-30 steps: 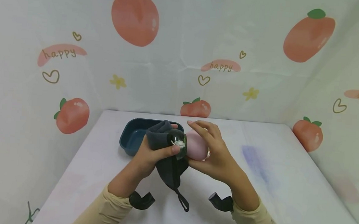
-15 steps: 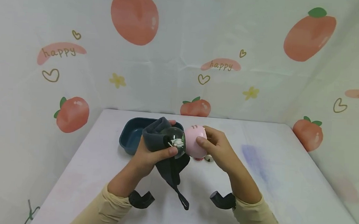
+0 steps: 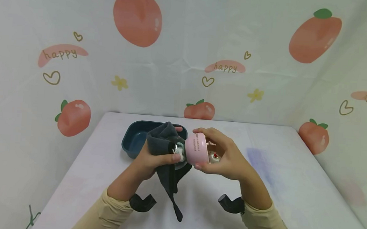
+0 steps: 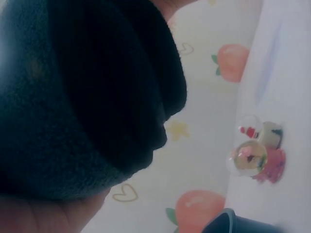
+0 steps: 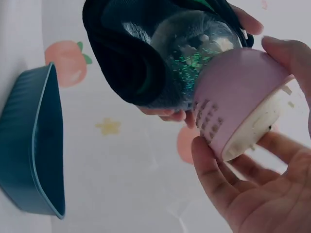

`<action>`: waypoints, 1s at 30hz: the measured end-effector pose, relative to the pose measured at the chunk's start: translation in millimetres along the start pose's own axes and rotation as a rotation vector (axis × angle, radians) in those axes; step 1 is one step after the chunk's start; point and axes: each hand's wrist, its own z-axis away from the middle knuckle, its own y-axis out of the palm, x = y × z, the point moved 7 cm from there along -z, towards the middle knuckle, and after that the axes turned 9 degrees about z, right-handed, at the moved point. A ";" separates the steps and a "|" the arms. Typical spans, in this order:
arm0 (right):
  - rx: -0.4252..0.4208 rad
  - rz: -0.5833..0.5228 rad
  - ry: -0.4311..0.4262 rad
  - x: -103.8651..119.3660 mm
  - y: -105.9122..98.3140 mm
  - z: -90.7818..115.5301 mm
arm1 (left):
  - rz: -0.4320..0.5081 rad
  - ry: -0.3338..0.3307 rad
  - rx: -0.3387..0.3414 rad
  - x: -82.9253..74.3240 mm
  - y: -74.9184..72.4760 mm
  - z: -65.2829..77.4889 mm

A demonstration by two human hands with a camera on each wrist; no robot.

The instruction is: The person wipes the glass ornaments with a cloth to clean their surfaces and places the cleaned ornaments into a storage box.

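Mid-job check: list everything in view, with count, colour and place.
Table: 1, white, purple smear at right
Backdrop: 1, white with peach prints, behind table
Strand: 1, green, lower left
Tub: 1, blue, on table, back left
Snow globe: 1, clear dome, pink base, above table
Cloth: 1, dark slate, around part of dome
Small globes: 2, pink-based and pale-based, on table
Brackets: 2, black, on wrists
Sleeves: 2, beige, lower edge
Left hand: 1, bare, holding cloth and dome
Right hand: 1, bare, holding pink base
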 end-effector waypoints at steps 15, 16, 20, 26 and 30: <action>0.000 0.291 -0.434 38.6 0.2 6.5 | -0.046 -0.142 -0.010 16.3 -6.3 -1.0; 0.002 0.292 -0.430 38.7 -0.3 6.8 | -0.044 -0.135 -0.016 16.5 -5.7 -1.3; 0.006 0.283 -0.402 37.3 -1.1 6.7 | -0.038 -0.102 -0.038 14.3 -3.3 -0.5; 0.012 0.254 -0.120 18.7 -3.0 4.9 | -0.147 0.004 -0.082 0.7 -2.9 1.4; -0.004 0.139 0.096 0.9 -4.0 5.3 | -0.298 0.127 -0.093 -10.9 -1.9 4.3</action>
